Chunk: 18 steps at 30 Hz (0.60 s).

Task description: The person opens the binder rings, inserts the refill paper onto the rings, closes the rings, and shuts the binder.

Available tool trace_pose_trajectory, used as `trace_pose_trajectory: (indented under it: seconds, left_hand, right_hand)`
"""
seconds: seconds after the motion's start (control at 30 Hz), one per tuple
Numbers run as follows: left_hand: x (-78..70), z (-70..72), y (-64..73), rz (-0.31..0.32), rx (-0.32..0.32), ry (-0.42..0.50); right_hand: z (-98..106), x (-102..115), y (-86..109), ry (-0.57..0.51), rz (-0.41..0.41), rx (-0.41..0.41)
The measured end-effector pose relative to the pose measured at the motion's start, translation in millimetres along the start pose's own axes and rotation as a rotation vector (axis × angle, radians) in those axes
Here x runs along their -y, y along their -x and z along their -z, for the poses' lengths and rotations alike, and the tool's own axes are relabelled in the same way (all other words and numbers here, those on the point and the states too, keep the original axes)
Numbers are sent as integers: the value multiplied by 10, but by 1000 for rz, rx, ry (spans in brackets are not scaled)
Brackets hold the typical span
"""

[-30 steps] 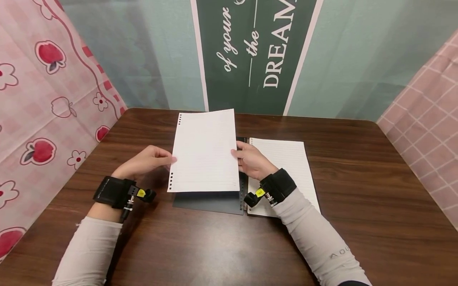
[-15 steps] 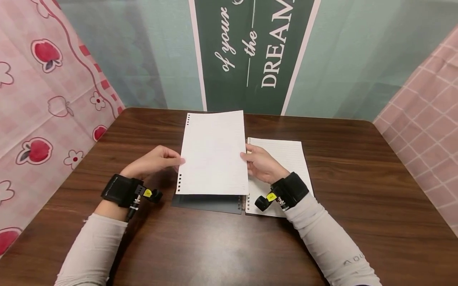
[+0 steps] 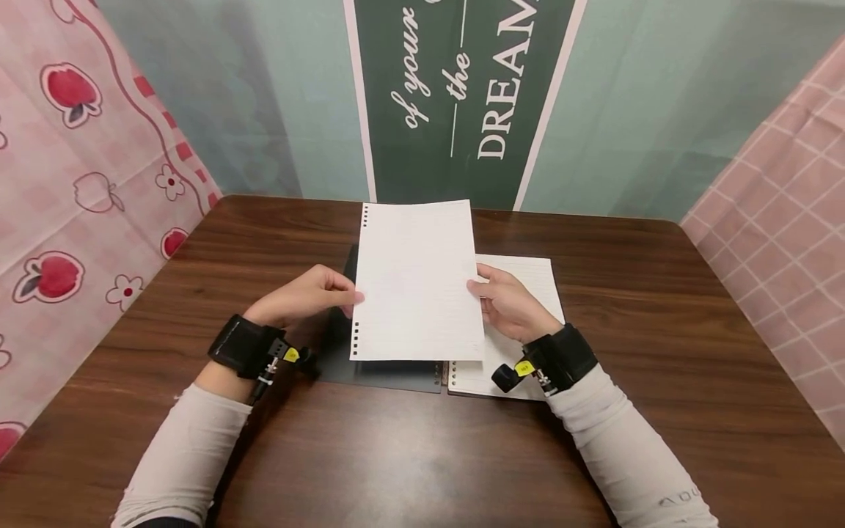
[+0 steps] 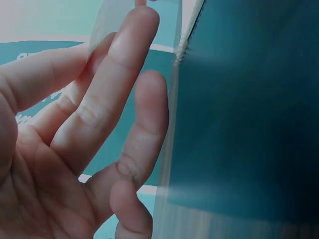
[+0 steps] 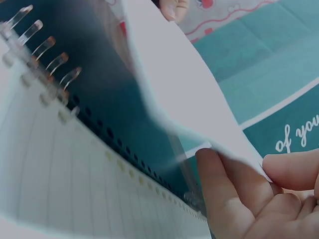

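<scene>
A loose sheet of lined paper [image 3: 417, 282], with punched holes along its left edge, is held up over an open ring binder. My left hand [image 3: 310, 295] pinches its left edge between thumb and fingers. On the opposite edge, my right hand [image 3: 511, 302] pinches the sheet, thumb in front and fingers behind. Below, the binder's dark cover [image 3: 389, 376] lies to the left, partly hidden by the sheet. A stack of lined pages [image 3: 521, 268] lies on the right half. The right wrist view shows the binder rings [image 5: 57, 62] standing apart, seemingly unclosed, along the punched pages.
The binder lies on a dark wooden table [image 3: 396, 455]. Behind the table hangs a green cloth [image 3: 277, 95] with white lettering on a dark panel. Pink patterned cloths hang at the left [image 3: 99, 183] and right [image 3: 785, 198].
Both hands have carried the sheet to the right, so it now overlaps both the dark cover and the lined pages. More of the cover's left side shows.
</scene>
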<state>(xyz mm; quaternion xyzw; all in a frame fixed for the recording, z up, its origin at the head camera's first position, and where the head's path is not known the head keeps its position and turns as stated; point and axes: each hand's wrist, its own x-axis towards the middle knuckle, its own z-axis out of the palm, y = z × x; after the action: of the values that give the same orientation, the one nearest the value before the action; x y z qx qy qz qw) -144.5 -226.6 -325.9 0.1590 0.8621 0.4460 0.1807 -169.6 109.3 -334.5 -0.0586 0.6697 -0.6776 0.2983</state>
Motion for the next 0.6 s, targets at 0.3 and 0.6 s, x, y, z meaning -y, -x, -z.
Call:
trace_pose_trajectory:
  seconds: [0.3,0.6]
  left_hand:
    - [-135,-55,-116,-30,57,-31]
    - [-325,-112,-209,-94,101,-51]
  right_hand:
    - [126,16,148,20,11,-10]
    - [278,120,360,37,41,-26]
